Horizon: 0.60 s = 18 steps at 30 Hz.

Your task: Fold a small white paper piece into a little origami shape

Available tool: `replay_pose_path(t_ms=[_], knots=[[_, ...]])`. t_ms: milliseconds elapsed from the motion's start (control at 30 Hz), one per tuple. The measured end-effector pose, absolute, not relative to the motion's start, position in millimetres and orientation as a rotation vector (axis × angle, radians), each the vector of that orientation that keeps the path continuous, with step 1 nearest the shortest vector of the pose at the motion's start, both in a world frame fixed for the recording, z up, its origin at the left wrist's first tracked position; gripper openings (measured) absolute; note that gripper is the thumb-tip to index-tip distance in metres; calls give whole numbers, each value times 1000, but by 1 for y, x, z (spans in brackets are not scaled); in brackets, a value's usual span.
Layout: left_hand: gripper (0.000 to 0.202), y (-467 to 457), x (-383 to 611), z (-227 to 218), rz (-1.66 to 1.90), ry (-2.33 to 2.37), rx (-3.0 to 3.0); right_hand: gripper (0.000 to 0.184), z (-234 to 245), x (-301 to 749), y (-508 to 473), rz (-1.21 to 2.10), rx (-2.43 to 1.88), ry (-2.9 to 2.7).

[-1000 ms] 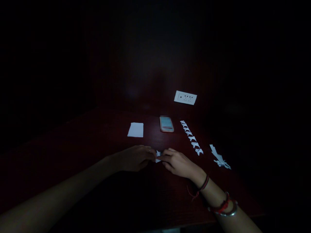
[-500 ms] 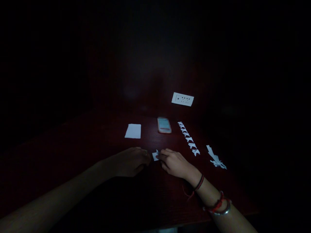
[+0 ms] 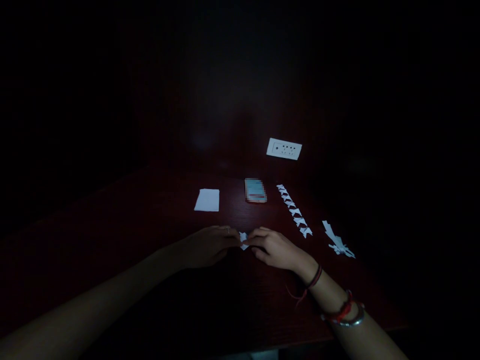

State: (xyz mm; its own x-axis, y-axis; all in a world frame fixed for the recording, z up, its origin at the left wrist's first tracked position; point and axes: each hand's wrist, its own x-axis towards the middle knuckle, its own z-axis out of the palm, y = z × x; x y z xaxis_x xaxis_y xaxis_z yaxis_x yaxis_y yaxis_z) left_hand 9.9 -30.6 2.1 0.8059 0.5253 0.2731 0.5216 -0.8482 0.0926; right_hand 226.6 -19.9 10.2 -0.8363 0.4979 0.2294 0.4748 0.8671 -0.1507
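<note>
The scene is very dark. My left hand [image 3: 208,245] and my right hand [image 3: 275,248] meet at the middle of a dark red table [image 3: 150,225]. Both pinch a small white folded paper piece [image 3: 243,238] between their fingertips, low over the tabletop. Most of the paper is hidden by the fingers. My right wrist carries red thread bands and a metal bangle.
A white paper square [image 3: 207,200] lies behind my left hand. A phone [image 3: 255,190] lies further back at centre. A row of several small folded paper shapes [image 3: 294,211] runs to its right, with a loose paper pile [image 3: 337,241] beyond. A white wall socket [image 3: 284,149] is behind.
My hands have come back together on the paper piece after my left fingers had drawn slightly apart from it. The view has shifted a little.
</note>
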Motion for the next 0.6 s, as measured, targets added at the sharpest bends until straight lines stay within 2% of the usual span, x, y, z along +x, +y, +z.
replay_pose_path(t_ms=[333,600], knots=[[50,-33,10,17,405,815,2857,26,13,224,-24,19,-823,-2780],[47,-37,5,24,427,753,2806,23,10,222,-23,51,-828,-2742]])
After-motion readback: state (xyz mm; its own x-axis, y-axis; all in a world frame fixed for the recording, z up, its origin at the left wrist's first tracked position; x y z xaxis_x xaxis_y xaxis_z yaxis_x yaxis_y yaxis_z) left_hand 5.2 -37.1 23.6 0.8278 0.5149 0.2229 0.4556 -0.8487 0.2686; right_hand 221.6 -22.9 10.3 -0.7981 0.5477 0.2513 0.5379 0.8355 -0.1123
